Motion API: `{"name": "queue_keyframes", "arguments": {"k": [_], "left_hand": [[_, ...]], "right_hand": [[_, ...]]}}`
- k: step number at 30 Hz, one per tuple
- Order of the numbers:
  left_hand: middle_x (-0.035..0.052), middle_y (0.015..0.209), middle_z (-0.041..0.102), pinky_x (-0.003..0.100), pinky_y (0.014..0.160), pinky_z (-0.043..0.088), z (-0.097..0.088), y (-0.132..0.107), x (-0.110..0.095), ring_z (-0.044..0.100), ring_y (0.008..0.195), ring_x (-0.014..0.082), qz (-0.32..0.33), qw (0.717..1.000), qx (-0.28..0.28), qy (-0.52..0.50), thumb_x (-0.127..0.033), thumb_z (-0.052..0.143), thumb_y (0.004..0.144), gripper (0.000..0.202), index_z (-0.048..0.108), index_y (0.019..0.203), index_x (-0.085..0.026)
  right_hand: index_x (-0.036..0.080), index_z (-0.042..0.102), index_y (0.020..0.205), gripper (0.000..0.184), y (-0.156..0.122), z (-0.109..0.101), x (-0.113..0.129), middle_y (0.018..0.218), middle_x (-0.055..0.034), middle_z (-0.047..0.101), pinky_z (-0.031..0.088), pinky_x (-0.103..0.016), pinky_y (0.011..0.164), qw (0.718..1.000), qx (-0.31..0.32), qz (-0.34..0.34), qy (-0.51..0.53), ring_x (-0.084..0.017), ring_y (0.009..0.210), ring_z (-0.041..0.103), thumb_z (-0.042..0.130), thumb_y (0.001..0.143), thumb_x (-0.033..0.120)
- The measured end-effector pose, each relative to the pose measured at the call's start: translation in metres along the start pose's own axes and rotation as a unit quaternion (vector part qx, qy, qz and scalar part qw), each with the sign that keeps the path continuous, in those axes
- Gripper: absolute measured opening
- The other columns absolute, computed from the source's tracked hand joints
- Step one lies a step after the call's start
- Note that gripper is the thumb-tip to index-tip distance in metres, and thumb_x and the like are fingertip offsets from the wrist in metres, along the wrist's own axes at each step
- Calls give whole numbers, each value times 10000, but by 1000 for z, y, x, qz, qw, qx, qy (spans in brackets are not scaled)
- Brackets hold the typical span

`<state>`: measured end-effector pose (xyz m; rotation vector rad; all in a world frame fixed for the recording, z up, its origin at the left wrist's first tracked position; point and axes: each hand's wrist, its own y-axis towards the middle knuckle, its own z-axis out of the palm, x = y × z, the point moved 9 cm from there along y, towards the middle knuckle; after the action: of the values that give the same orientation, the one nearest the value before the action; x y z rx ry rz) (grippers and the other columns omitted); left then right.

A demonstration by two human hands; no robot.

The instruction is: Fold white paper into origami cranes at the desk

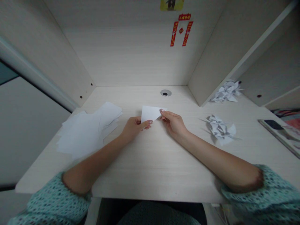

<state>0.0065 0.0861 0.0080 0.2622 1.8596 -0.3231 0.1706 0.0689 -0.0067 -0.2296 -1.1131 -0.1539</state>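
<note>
A small folded piece of white paper (150, 113) is held just above the middle of the desk, between both hands. My left hand (137, 125) pinches its lower left part, thumb on top and fingers behind. The paper's pointed right corner is pinched between the thumb and fingers of my right hand (173, 123). Left of my left hand lies a spread stack of white paper sheets (86, 131). To the right of my right hand is a pile of folded white paper pieces (221, 129) with pointed ends.
A second pile of folded paper (227, 91) lies by the upright divider (212, 59). A phone (281, 132) rests at the desk's right side. There is a round cable hole (166, 92) at the back. Red stickers (185, 17) are on the back panel.
</note>
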Motion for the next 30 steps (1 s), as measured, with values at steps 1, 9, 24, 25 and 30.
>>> {"name": "queue_keyframes", "arguments": {"k": [1, 9, 24, 25, 30], "left_hand": [[59, 674, 709, 217, 540, 406, 0, 0, 1, 606, 587, 132, -1, 1000, 0, -2, -456, 704, 681, 291, 697, 669, -166], [64, 688, 713, 221, 541, 417, 0, -1, 2, 627, 610, 142, 3, 1000, -4, 5, -476, 692, 690, 309, 705, 699, -167], [77, 687, 714, 226, 525, 435, 0, -1, 4, 634, 614, 158, -2, 1000, -9, -10, -466, 701, 677, 307, 706, 701, -160], [76, 687, 714, 226, 527, 435, 1, -2, 3, 634, 614, 157, -1, 1000, -9, -8, -468, 699, 677, 310, 706, 702, -160], [69, 682, 713, 224, 527, 436, 0, -2, 4, 629, 600, 149, -1, 1000, -12, -10, -460, 707, 672, 296, 702, 687, -164]], "right_hand": [[189, 614, 520, 301, 0, -1, 0, 559, 13, 559, 414, -281, 620, 1000, -6, 0, 0, -114, 576, 484, 822, 565, 402], [180, 634, 573, 266, 2, -4, -2, 585, 22, 580, 456, -256, 613, 999, -24, 19, 17, -93, 576, 505, 844, 538, 339], [201, 573, 586, 294, 7, -16, -8, 589, 24, 531, 520, -264, 649, 994, -62, 47, 76, -107, 581, 516, 798, 611, 389], [204, 563, 581, 302, 8, -17, -9, 586, 24, 529, 522, -268, 655, 994, -61, 43, 77, -109, 581, 518, 789, 621, 401], [219, 602, 677, 280, 13, -23, -7, 561, 22, 527, 532, -285, 664, 995, -64, 28, 64, -128, 579, 541, 729, 679, 468]]}}
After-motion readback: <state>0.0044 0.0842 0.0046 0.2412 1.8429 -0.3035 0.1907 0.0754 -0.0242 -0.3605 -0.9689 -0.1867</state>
